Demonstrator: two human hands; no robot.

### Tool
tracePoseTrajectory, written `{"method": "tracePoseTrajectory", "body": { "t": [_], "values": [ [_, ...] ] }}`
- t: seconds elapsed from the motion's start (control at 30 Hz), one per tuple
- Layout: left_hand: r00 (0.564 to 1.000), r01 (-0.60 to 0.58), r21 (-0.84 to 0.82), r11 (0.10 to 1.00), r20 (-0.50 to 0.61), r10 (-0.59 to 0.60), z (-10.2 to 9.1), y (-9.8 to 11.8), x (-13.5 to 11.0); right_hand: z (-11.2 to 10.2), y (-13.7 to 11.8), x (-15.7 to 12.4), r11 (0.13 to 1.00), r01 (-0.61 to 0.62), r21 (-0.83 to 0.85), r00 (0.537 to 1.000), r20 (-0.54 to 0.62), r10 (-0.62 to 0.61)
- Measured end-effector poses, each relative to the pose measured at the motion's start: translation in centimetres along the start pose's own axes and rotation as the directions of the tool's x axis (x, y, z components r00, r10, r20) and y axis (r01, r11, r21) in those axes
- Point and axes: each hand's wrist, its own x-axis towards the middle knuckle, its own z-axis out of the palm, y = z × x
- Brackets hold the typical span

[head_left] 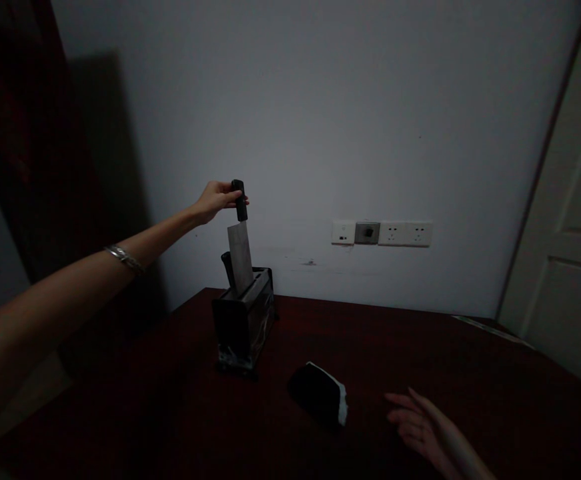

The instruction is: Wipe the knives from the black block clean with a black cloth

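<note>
Steel cleaver (241, 259): at my eleven o'clock, nearly upright, its lower end seemingly inside the knife holder (232, 328).
Left hand (219, 197): my fingers and thumb grip the black handle (242, 212) from nine o'clock.
Blade care: I should keep it in line with its slot, moving straight along it, wrist steady, without twisting.
Second handle (227, 268): just at the blade's nine o'clock; I'd best avoid knocking it.
Right hand (417, 427): at two o'clock, fingers loosely extended, holding nothing.
Dark object (341, 400): pale-edged, near twelve o'clock on the table (395, 353).
</note>
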Motion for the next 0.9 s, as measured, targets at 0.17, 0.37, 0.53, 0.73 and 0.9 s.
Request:
{"method": "tracePoseTrajectory", "body": {
  "t": [0.17,0.37,0.53,0.73,0.9],
  "values": [
    [1.0,-0.004,-0.003,1.0,0.012,0.004,0.0,-0.2,0.1,-0.1,0.0,0.2,1.0,-0.017,-0.004,1.0,0.011,0.017],
    [1.0,-0.006,-0.026,1.0,0.03,0.006,0.0,-0.7,0.1,-0.6,0.3,0.1,0.999,0.043,-0.026,0.999,0.008,-0.043],
    [0.999,0.023,-0.038,0.999,0.041,-0.022,0.4,-0.9,-0.7,-0.4,0.2,0.0,0.997,0.05,-0.054,0.999,-0.011,-0.05],
    [0.992,0.084,-0.085,0.993,0.102,-0.075,0.7,-2.5,-1.9,-0.3,0.1,-0.1,0.997,0.038,-0.06,0.999,-0.019,-0.039],
    [0.982,0.124,-0.123,0.985,0.159,-0.104,1.1,-4.1,-3.3,-0.3,0.2,-0.1,0.998,0.031,-0.046,0.999,0.01,-0.03]
  ]
}}
